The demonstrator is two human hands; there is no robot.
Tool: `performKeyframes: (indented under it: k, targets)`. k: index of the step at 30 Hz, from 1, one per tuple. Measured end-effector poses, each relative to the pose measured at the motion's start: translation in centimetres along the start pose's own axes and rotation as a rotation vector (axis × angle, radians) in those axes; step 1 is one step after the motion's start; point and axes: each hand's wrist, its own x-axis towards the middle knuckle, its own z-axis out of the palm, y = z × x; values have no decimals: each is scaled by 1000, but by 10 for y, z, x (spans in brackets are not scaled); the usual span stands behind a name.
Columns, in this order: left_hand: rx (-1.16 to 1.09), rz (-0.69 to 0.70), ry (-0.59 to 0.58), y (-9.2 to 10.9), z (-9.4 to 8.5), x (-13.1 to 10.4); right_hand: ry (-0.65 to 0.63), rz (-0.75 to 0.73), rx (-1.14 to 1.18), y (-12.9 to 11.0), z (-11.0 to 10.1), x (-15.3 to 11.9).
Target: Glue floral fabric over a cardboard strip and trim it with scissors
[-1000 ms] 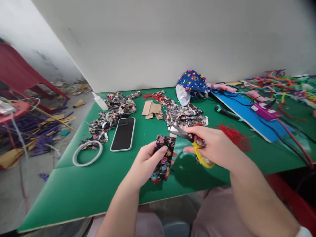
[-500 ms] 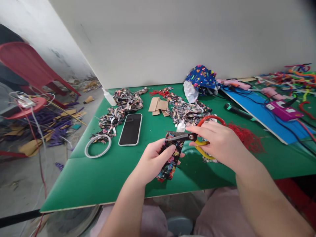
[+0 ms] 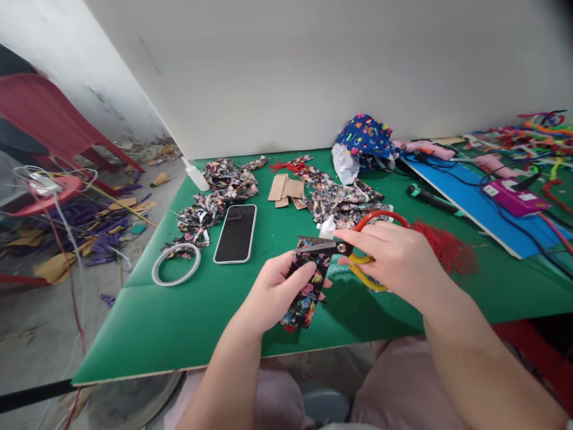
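My left hand (image 3: 280,286) grips a folded piece of dark floral fabric (image 3: 307,292), thumb on top and fingertips showing at its right side. A bit of red sticks out at the fabric's lower end. In my right hand (image 3: 394,257) are scissors (image 3: 344,248) with one red and one yellow handle. Their blades lie across the upper end of the fabric. Just behind the blades stands a small white bottle (image 3: 327,227). Crumpled floral fabric (image 3: 335,200) lies beyond it, and red threads (image 3: 443,248) lie to the right.
On the green table (image 3: 179,334) are a phone (image 3: 236,234), a white ring (image 3: 156,272), cardboard pieces (image 3: 280,190) and more floral fabric (image 3: 228,179). At the right lie a blue board (image 3: 483,209), a purple device (image 3: 514,198) and glue guns with cables. A blue patterned cloth (image 3: 364,140) sits near the wall.
The scissor blades look closer together over the fabric's upper end. Both hands, with fabric and scissors, have shifted very slightly left in view.
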Motion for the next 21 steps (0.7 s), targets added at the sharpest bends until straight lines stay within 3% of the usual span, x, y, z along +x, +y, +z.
performKeyframes:
  k: [21]
  targets:
    - [-28,14,-12,-6,-4,0,18,2,-39,0,2,-2]
